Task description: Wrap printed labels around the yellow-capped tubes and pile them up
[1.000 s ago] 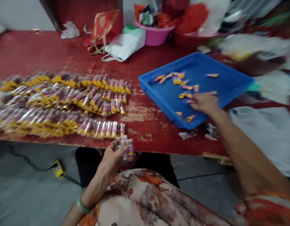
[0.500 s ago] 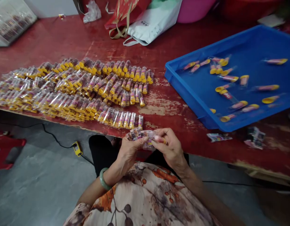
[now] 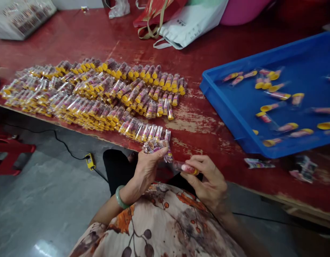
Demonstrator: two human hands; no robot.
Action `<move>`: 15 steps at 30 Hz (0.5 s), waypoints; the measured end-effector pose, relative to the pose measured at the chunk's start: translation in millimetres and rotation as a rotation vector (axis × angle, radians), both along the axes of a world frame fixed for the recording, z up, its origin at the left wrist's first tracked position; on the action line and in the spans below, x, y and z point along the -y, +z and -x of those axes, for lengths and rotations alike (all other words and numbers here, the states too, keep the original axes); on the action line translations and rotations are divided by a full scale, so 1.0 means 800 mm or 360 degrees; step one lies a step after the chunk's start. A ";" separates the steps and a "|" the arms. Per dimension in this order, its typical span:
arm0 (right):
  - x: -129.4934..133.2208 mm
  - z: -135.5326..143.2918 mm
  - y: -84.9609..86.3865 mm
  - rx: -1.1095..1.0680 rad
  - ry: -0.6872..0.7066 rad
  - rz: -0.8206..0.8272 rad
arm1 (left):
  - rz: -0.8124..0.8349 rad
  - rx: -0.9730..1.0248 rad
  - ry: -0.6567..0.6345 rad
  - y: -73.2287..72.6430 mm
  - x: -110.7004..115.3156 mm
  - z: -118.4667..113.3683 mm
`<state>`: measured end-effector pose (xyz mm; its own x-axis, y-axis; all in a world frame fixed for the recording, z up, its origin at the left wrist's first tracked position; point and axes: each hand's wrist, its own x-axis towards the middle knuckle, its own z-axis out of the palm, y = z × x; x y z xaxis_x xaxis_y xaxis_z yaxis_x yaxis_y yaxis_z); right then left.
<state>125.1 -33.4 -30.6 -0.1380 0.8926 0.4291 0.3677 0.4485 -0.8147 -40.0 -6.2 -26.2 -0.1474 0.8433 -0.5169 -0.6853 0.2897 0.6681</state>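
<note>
One red table [image 3: 81,39], paint scuffed to pale patches; grey floor [image 3: 63,210] below, red stool [image 3: 12,153] at far left; wrapped tubes [image 3: 100,96] banked in rows along the tabletop, loose tubes [image 3: 279,95] scattered in a blue tray [image 3: 221,110] to the right; my right hand [image 3: 208,180] pinches a pink tube [image 3: 191,169], yellow-ended, pale-tipped, clear film trailing, above my lap; my left hand [image 3: 147,164] clasps printed packets [image 3: 155,146] under the thumb

- We've got a scuffed red table [image 3: 81,39]
- wrapped yellow-ended tubes [image 3: 95,109] piled in rows
- blue tray [image 3: 222,110] over on the right
- white bag [image 3: 191,30] toward the back
- pink thing [image 3: 242,10] beside it, maybe a tub
</note>
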 end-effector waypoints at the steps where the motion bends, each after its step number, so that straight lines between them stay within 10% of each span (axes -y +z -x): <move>1: 0.003 0.000 -0.001 0.0075 0.0000 -0.0094 | -0.0009 0.0017 -0.0002 0.001 0.000 -0.001; 15: 0.010 0.007 -0.012 0.0529 -0.0246 -0.0456 | 0.0057 0.0209 0.0021 0.010 0.001 -0.010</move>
<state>119.3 -41.6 -40.2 -0.1844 0.7654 0.6165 0.6682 0.5576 -0.4924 -31.8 -7.0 -18.2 -0.0874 0.8223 -0.5623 -0.7699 0.3025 0.5620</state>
